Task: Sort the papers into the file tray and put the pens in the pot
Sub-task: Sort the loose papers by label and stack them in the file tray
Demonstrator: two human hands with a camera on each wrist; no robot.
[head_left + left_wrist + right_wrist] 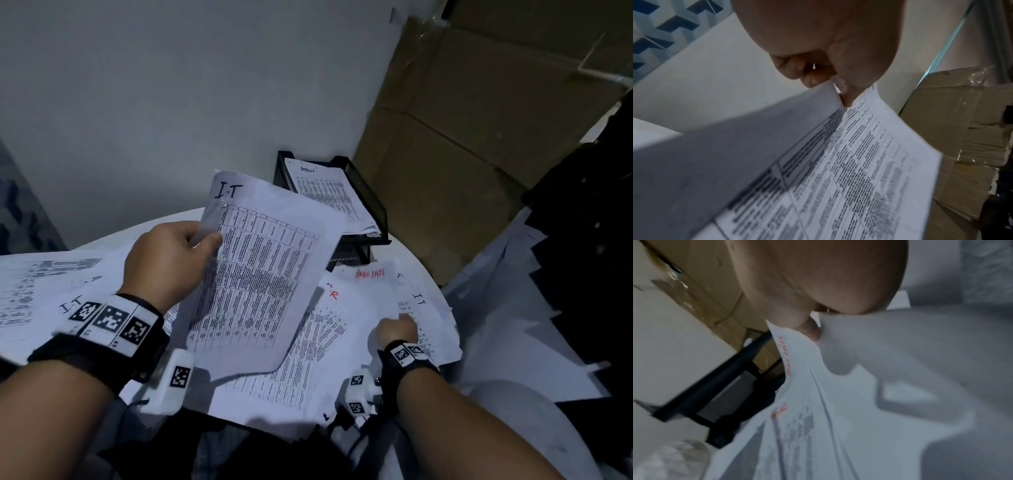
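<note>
Head view: left hand (pixel 171 255) pinching I.T sheet (pixel 260 274), right hand (pixel 394 330) pinching loose papers (pixel 363 301). Could crumple or slip before reaching file tray (pixel 373 202).

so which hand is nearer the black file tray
Left. The left hand holds the I.T sheet raised just left of the file tray; the right hand is lower, pinching papers nearer the person.
</note>
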